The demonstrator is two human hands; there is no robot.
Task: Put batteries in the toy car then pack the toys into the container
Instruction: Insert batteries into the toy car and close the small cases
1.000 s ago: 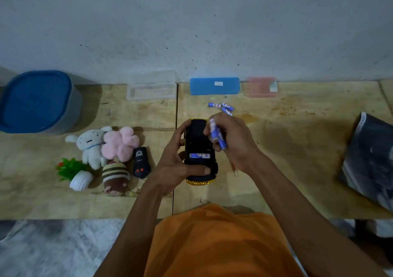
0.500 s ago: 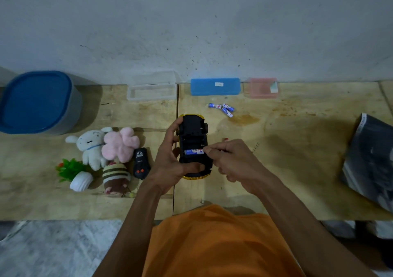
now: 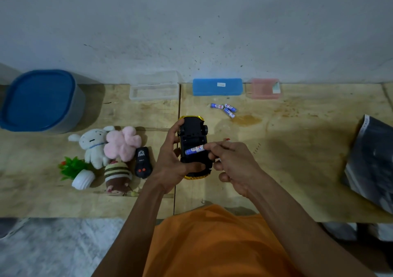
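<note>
My left hand [image 3: 171, 166] grips the yellow toy car [image 3: 193, 132], turned underside up above the table. A blue-and-white battery [image 3: 194, 149] lies across its open battery bay. The fingertips of my right hand [image 3: 231, 162] pinch the battery's right end. Three more batteries [image 3: 224, 108] lie loose on the table beyond the car. The blue-lidded container [image 3: 40, 100] stands at the far left with its lid on. Left of my hand lie a black remote [image 3: 143, 162], a white rabbit plush [image 3: 93, 144], a pink plush [image 3: 123, 142], a striped plush [image 3: 117, 175] and a small toy plant [image 3: 76, 170].
Along the wall sit a clear tray [image 3: 154, 89], a blue case [image 3: 217, 86] and a pink box [image 3: 264, 88]. A dark bag [image 3: 372, 162] lies at the right edge. The wooden table [image 3: 297, 149] ends just in front of my orange shirt.
My right hand came down from above the car with a battery and laid it across the battery bay. The car has shifted slightly farther from me in my left hand.
</note>
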